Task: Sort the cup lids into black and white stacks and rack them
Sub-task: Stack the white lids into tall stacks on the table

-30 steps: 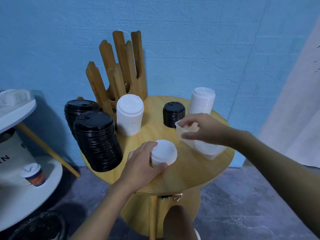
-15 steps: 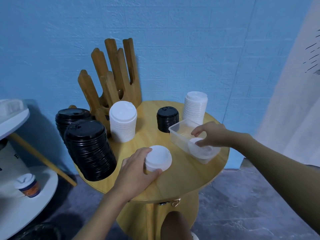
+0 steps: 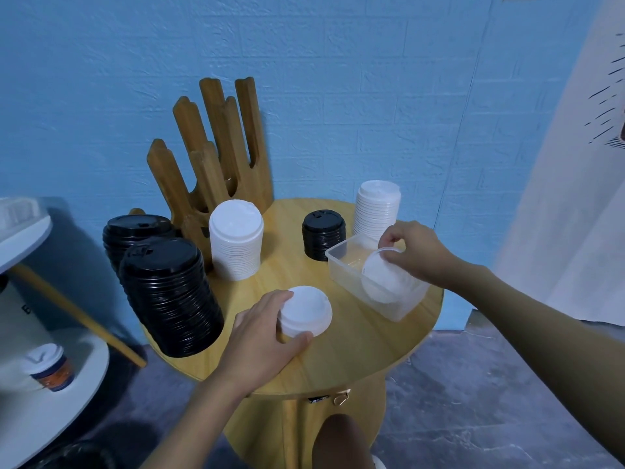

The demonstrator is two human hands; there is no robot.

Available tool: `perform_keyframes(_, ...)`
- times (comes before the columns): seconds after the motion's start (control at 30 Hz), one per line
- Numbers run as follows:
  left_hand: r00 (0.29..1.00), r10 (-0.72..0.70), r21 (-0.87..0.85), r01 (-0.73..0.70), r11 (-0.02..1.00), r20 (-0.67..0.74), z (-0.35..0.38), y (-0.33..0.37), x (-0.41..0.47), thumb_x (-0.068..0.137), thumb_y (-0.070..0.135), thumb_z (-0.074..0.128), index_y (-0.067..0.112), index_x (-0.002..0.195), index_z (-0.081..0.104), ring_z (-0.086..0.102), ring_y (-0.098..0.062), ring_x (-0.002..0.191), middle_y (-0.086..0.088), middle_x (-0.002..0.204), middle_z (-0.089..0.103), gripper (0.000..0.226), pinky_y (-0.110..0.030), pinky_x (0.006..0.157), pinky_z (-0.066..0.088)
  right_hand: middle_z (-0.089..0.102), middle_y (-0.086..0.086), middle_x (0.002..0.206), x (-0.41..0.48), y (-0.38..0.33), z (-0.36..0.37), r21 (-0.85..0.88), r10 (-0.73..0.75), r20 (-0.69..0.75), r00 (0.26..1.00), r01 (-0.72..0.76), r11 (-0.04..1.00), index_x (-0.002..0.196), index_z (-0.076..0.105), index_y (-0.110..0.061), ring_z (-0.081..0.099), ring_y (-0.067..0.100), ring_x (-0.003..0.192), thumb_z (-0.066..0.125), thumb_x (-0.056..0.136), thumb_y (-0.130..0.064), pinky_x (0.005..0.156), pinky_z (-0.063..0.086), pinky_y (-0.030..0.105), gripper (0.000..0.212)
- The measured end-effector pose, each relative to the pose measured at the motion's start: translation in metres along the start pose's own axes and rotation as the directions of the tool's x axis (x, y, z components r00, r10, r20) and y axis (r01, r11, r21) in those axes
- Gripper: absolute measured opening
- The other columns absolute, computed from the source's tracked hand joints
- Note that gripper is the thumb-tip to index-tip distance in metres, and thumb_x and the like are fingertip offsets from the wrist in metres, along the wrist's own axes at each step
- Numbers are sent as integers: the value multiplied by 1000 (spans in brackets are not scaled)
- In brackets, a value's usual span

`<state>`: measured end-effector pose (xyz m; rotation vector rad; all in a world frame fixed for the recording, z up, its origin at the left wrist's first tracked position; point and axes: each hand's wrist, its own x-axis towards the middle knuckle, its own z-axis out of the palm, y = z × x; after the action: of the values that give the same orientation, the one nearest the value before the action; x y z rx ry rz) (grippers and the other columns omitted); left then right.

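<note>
My left hand (image 3: 262,336) grips a short stack of white lids (image 3: 306,314) standing on the round wooden table (image 3: 355,360). My right hand (image 3: 417,253) pinches the top edge of a white lid (image 3: 380,282), tilted on edge inside the clear plastic tub (image 3: 341,269). Two tall black lid stacks (image 3: 169,296) lean at the left. A tall white stack (image 3: 236,243) stands beside the wooden rack (image 3: 220,157). Behind the tub are a short black stack (image 3: 323,233) and a white stack (image 3: 377,208).
A blue wall rises right behind the table. At the left, a white shelf unit (image 3: 44,411) carries a lidded paper cup (image 3: 47,367). A pale curtain (image 3: 575,198) hangs at the right. My knee (image 3: 338,441) shows below the table's front edge.
My right hand has lifted the white lid from lying flat in the tub up onto its edge. My left hand stays on the short white stack. The camera has tilted down a little.
</note>
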<state>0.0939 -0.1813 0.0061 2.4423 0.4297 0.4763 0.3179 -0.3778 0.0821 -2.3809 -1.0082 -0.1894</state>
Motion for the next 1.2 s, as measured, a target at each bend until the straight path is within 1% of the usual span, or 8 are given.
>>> perform_keyframes(0.07,1000,-2,0,2,1000,4,1,-1,0,86,51,69,39,141,37,28,-3,112,34,126,35,64,-27,105,29,59,-8,86,-4,-10,-8,103,-38,-101,994,49,993,77,60,-24,51,8,78,66,84,-10,72,39,25,18)
perform_keyframes(0.17,1000,-8,-3,8,1000,9,1,-1,1,85,51,69,38,142,37,30,-5,114,33,125,34,67,-28,106,30,49,-13,68,-10,-32,-15,198,-59,-248,967,110,974,81,58,-18,40,8,59,65,84,-8,56,32,26,12)
perform_keyframes(0.33,998,-55,-43,56,998,29,0,-5,1,77,54,74,41,140,33,40,-17,125,27,126,45,76,-37,104,42,50,-20,66,-22,-69,-3,250,-144,-270,952,213,944,83,56,-17,40,5,60,62,83,-7,55,29,25,12)
perform_keyframes(0.6,996,-79,-125,84,989,48,0,-6,1,65,60,73,50,135,23,46,-17,122,28,122,52,87,-43,97,50,53,-2,84,-44,-97,50,45,-418,-39,907,420,906,79,43,-19,46,19,74,62,78,-5,62,46,38,24)
perform_keyframes(0.7,995,-90,-139,96,986,46,-1,-7,1,64,61,72,48,138,21,47,-20,122,22,122,54,90,-44,94,51,55,-2,91,-47,-94,55,17,-379,-20,925,379,925,86,49,-20,50,20,80,67,79,-8,69,49,41,23)
perform_keyframes(0.9,996,-83,-100,86,991,33,0,-7,0,73,55,77,46,142,20,43,-18,123,21,125,48,90,-43,97,49,59,-10,120,-49,-81,54,-29,-433,156,888,443,896,119,62,-26,48,8,105,74,85,-17,90,47,26,37)
perform_keyframes(1.03,998,-64,-97,66,993,28,-1,-5,0,75,54,76,51,139,21,42,-16,123,26,121,46,85,-42,99,48,52,-11,134,-49,-76,51,6,-404,238,883,415,910,132,56,-28,45,7,120,70,89,-20,102,43,24,47)
perform_keyframes(1.2,999,-38,-64,39,997,20,-1,-4,-2,81,53,73,48,144,30,37,-16,127,24,139,42,76,-31,98,39,33,-11,150,-51,-74,60,-14,-307,394,866,340,940,145,43,-29,31,10,138,66,91,-20,115,33,30,59)
